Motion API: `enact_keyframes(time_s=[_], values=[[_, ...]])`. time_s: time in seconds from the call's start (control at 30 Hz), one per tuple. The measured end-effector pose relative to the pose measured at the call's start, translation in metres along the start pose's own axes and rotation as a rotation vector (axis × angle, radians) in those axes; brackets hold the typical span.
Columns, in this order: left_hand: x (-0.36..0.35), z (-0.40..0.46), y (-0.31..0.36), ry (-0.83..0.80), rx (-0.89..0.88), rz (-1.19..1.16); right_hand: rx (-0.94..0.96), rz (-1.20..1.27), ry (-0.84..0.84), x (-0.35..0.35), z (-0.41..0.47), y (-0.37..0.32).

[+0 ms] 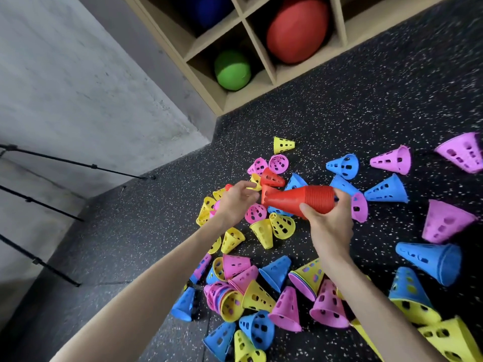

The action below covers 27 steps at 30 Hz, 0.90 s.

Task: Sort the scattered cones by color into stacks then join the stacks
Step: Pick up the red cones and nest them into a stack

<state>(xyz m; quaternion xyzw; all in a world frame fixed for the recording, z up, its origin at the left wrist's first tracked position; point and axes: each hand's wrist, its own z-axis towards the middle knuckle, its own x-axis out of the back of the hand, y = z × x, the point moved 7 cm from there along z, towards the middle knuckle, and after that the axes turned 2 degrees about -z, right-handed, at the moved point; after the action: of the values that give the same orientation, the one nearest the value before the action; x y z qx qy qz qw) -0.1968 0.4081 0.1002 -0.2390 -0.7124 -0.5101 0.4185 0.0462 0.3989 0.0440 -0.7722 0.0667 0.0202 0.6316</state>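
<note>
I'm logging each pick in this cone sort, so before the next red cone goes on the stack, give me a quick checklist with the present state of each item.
1. Red stack gripped by right hand: ok, fingers curl round its wide end.
2. Stack holds only red: ok as far as visible.
3. Left hand free for the pick: cannot tell, its fingers curl near the stack's narrow tip.
4. Loose red cone within view: ok, lying on its side just beyond the stack's tip.
5. That cone free of others: not ok, it lies against a pink cone.
6. More red cones left in the pile: cannot tell.
</note>
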Motion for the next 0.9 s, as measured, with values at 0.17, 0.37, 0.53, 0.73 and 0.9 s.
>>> enact_keyframes(time_s=[0.17, 0.37, 0.53, 0.73, 0.9], values=[[-0.034, 0.039, -0.019, -0.163, -0.034, 0.272, -0.035, -0.030, 0.034, 0.008, 0.021, 0.029], [-0.062, 0.079, -0.039, -0.213, -0.038, 0.328, -0.067, -0.022, 0.070, 0.008, 0.034, 0.049], [-0.088, 0.095, -0.049, -0.238, 0.010, 0.235, -0.069, -0.052, 0.045, -0.001, 0.035, 0.054], [-0.092, 0.088, -0.056, -0.135, -0.003, 0.282, -0.086, -0.051, 0.060, 0.007, 0.035, 0.052], [-0.097, 0.067, -0.050, -0.035, -0.088, 0.224, -0.080, -0.073, 0.052, 0.009, 0.031, 0.049]])
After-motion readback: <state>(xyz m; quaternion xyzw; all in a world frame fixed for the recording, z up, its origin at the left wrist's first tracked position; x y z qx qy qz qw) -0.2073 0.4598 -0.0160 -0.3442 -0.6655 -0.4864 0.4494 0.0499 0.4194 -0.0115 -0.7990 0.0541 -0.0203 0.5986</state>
